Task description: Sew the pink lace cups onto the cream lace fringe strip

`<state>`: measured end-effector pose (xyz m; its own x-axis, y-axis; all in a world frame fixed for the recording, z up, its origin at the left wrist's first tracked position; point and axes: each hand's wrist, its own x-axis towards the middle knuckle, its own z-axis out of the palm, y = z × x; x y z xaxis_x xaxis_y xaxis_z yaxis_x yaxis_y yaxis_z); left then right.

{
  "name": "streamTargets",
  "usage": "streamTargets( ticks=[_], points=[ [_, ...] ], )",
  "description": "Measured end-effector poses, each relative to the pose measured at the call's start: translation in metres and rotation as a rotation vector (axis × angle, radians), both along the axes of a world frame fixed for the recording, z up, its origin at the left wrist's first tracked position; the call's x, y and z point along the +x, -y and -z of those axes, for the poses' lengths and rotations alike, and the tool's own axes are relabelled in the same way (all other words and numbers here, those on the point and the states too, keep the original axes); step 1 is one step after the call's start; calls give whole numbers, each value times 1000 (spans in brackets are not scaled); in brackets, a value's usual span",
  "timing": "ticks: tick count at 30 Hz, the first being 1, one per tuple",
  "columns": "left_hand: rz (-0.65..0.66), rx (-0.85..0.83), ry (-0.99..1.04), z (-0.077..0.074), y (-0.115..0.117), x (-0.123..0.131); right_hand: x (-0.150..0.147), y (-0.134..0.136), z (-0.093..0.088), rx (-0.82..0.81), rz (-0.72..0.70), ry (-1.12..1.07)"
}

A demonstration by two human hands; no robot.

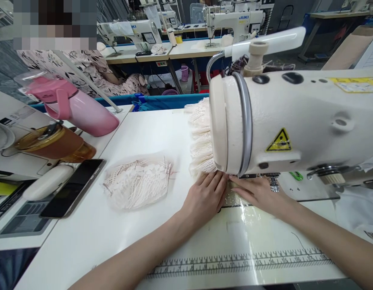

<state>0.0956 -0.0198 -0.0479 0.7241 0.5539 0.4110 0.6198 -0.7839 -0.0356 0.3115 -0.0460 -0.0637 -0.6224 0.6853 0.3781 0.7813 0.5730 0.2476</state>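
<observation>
The ruffled cloth (201,139) lies on the white table (162,135), its right side running out of sight behind the head of the sewing machine (304,117). The left hand (207,189) is palm down at the cloth's near end, its fingers close together and slightly bent. The right hand (253,188) reaches in from the other side below the machine head, fingers extended, the tips close to those of the left. The head covers part of this spot, so I cannot tell whether either hand pinches the cloth or only presses on it.

Just right of the right hand, a small green item (296,175) lies under the machine arm. A printed ruler (235,264) runs along the table's near edge, with a loose thread (298,239) above it. Left of the left hand, apart from it, lies a lace piece (141,183) with reddish threads at its ends. Further left are a dark phone (73,187), an amber cup (61,147) and a pink bottle (86,110). Beyond, a person in a floral top (74,66) sits near other machines (237,20).
</observation>
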Motion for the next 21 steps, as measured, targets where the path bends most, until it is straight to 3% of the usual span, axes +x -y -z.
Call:
streamTargets(
  ticks=[5, 9, 14, 21],
  points=[
    [-5, 14, -14, 0, 0, 0, 2, 0, 3, -113, 20, -67],
    [-16, 1, -28, -2, 0, 2, 0, -1, -1, -89, -15, -81],
    [-28, -26, -27, -4, 0, 2, 0, 0, -3, -23, 39, -127],
    [-43, -37, -8, -3, -1, 2, 7, 1, -4, -3, -41, -194]
  ],
)
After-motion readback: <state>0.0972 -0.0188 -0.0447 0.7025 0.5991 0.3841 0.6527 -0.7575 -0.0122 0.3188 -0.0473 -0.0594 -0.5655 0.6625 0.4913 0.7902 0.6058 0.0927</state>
